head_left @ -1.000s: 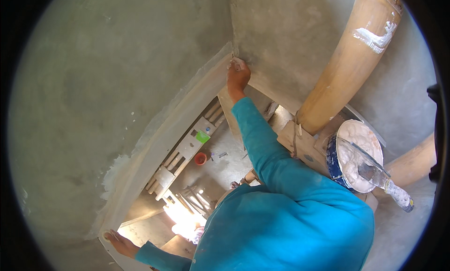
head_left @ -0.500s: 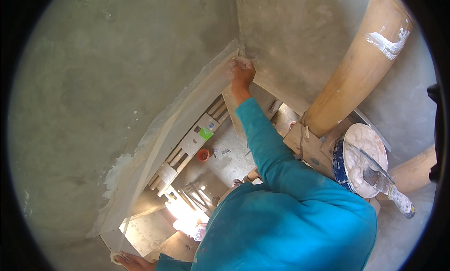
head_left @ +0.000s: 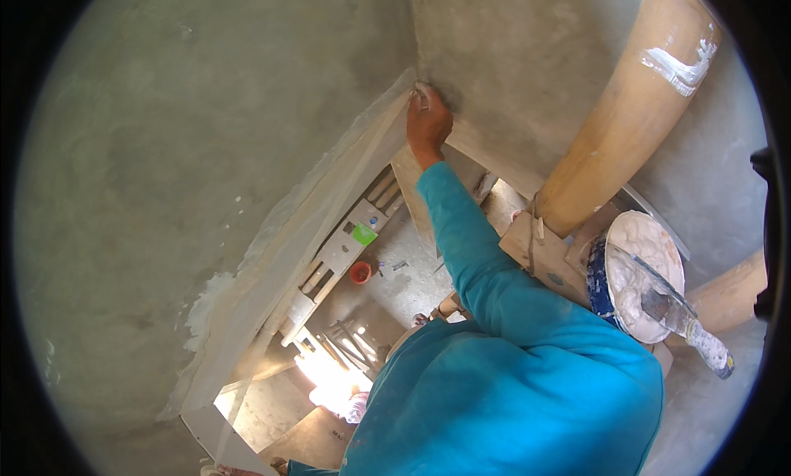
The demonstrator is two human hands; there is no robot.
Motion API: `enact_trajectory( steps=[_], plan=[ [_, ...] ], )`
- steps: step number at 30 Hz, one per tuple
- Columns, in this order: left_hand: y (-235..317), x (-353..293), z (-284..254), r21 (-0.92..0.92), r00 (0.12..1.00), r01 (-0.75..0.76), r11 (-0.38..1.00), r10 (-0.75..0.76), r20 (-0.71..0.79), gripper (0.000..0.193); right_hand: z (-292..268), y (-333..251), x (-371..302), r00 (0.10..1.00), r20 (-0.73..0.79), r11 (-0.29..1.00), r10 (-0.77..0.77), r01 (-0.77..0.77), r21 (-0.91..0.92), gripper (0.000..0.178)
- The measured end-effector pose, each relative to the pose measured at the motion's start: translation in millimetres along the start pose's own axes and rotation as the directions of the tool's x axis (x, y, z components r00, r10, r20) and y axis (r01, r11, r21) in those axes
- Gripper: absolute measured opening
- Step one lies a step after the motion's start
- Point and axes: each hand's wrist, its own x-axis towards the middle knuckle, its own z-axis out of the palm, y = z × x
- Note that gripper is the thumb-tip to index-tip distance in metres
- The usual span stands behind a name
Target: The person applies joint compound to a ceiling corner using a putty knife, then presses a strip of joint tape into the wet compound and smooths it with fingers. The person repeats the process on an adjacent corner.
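My right hand (head_left: 429, 123) is raised to the corner where two grey plastered walls meet. Its fingers are curled and pinched at the upper end of a pale joint tape strip (head_left: 239, 400). The thin strip runs slantwise down the wall's lower edge, over a band of smoothed filler (head_left: 224, 319). At the lower left rim, my left hand (head_left: 235, 470) is mostly cut off by the picture edge. It grips a small roll of tape (head_left: 209, 470), which shows only in part.
To my right stands a dark blue bucket (head_left: 599, 282) of pinkish-white putty (head_left: 638, 229), with putty knives (head_left: 703, 344) resting across it. A thick bamboo pole (head_left: 618, 122) rises beside wooden boards (head_left: 544, 258). Far below are a floor, a red pot (head_left: 360, 272) and a green item (head_left: 363, 234).
My left hand and the roll have slipped lower, nearly out of view. My right hand stays at the corner, its fingers now more curled, and the strip has shifted slightly.
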Motion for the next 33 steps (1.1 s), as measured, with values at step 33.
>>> enact_trajectory(
  steps=[33],
  plan=[
    [39.1,-4.9,42.5,-0.234,0.963,0.25,0.94,-0.265,-0.036,0.03,1.7,2.2,-5.9,0.994,0.1,0.983,0.052,-0.033,-0.181,0.019]
  ],
)
